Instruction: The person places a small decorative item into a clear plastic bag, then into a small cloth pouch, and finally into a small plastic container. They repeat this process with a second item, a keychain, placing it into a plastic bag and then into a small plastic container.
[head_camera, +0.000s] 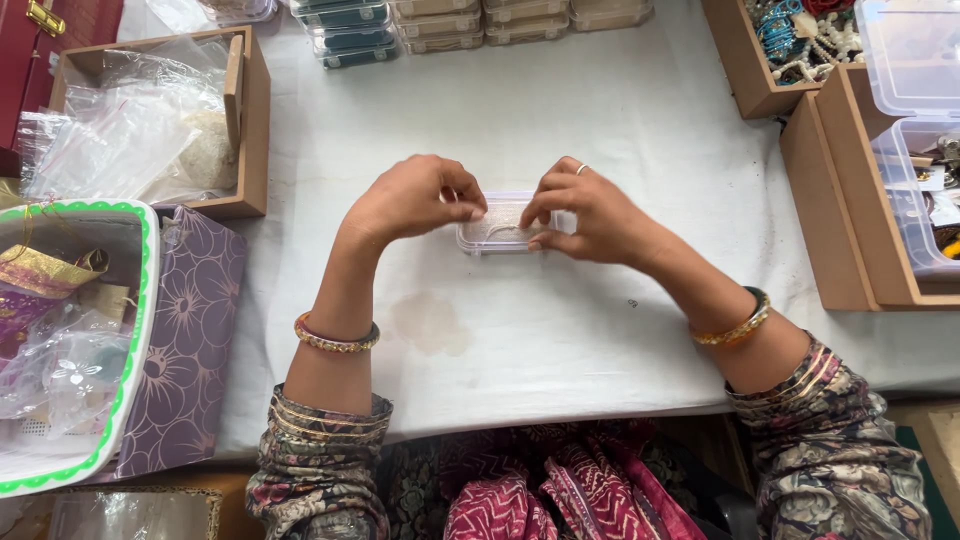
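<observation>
A small clear plastic rectangular box (498, 228) was seen lying flat on the white cloth-covered table (600, 110), near its middle. The box was pinched from both ends: the left hand (415, 197) was closed on its left end, fingertips curled over the top edge, and the right hand (580, 210) was clamped on its right end, thumb below and fingers above. A ring was noted on one finger of the right hand. Gold and red bangles (336, 338) were worn on the left wrist, a gold and green bangle (738, 322) on the right.

A faint brownish stain (430, 322) was marked on the cloth, just below the box. To the left, a shallow wooden tray of clear plastic bags (150, 120) and a purple flowered carton (190, 340) were recorded, beside a white basket with a green scalloped rim (140, 330). Stacked small clear cases (470, 25) were lined along the far edge. At the right, wooden trays (830, 210) with clear containers and beads were set well apart from the hands.
</observation>
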